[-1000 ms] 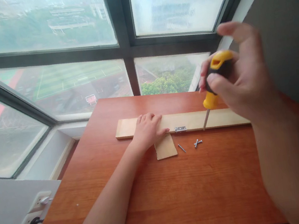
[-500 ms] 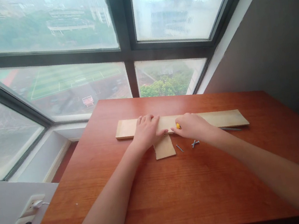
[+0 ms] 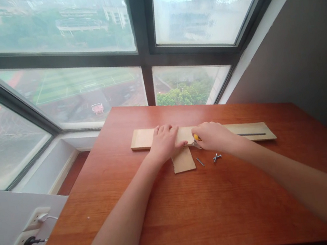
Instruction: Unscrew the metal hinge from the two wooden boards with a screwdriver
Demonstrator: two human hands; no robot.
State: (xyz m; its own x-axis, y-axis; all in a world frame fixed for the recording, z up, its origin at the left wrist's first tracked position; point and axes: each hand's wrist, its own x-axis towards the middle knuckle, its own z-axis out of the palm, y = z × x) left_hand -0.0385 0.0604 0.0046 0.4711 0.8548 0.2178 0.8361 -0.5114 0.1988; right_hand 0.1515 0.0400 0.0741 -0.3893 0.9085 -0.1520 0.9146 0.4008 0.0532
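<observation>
A long pale wooden plank [image 3: 244, 127] lies across the table. My left hand [image 3: 164, 140] rests flat on its left half, fingers stretched out, thumb near the front edge. A small squarish wood piece [image 3: 183, 161] juts toward me from the plank's front edge, its far end partly under my left hand. My right hand [image 3: 211, 135] is wrapped around a tool with a yellow part [image 3: 197, 137] and a shiny metal part [image 3: 196, 145] by the plank's edge. A thin dark bar [image 3: 251, 134] shows beyond that hand, over the plank; my grip hides how it joins the tool.
One loose screw [image 3: 200, 162] lies beside the small wood piece, and crossed screws [image 3: 216, 157] lie farther right. The brown table [image 3: 171, 215] reaches toward large windows [image 3: 188, 82]. Wall sockets [image 3: 22, 244] with plugged cables are at the lower left.
The right hand has turned the tool slightly: its metal part now shows, and the dark bar has shifted from in front of the plank to over it. The left hand keeps its place.
</observation>
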